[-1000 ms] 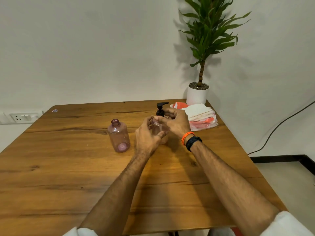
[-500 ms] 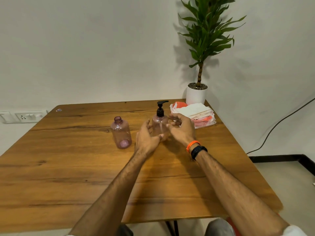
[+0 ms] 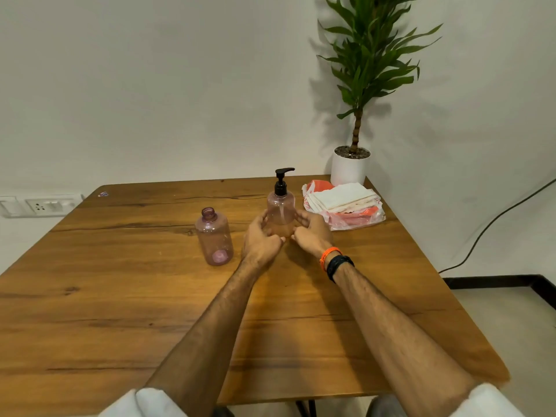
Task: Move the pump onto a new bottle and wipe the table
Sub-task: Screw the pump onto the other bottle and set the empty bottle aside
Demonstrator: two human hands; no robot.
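- On the wooden table (image 3: 120, 311), near the middle, stands a see-through pink bottle (image 3: 280, 207) with a black pump (image 3: 282, 180) screwed on top. The bottle stands straight up.
- Both hands are at the low part of this bottle, one on each side.
- The left hand (image 3: 261, 239) is curled, with its fingers by the left side of the bottle.
- The right hand (image 3: 311, 233) is curled too, with its fingers by the right side of the bottle.
- The fingers look like they touch the bottle, but the hands hide the bottom part, so I cannot tell if they hold it tight or just rest near it.
- The two thumbs come close together in front of the bottle.
- The right wrist has an orange band (image 3: 329, 255) and a black band (image 3: 339, 265) on it, side by side.
- To the left of the hands stands a second pink bottle (image 3: 214, 237). It has no pump and its top is open. No hand touches it.
- At the far right part of the table lies a stack of folded cloths (image 3: 343, 197) on a plastic bag (image 3: 358, 219), near the pump bottle but not touching it.
- Behind the cloths is a green plant (image 3: 370, 55) in a white pot (image 3: 349, 171), at the table's far corner.
- On the wall to the left is a white socket plate (image 3: 45, 205).
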